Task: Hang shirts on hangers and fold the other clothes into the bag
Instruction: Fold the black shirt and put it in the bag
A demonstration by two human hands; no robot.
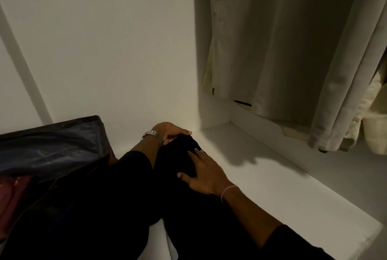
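Black garment (184, 155): left hand (167, 133) grips it, right hand (201, 172) presses flat; bag (52, 146) beside.

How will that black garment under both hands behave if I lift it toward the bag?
The black garment will probably flop: the left hand bunches its far end easily. It looks light, since the flat right hand alone pins it. It may unfold on the way to the bag.

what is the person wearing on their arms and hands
The left hand has a silver metal link watch on its wrist. The right hand has a thin pale bracelet of thread or fine beads on its wrist. Both arms are in dark sleeves pushed up the forearms. No gloves; no rings that I can make out.
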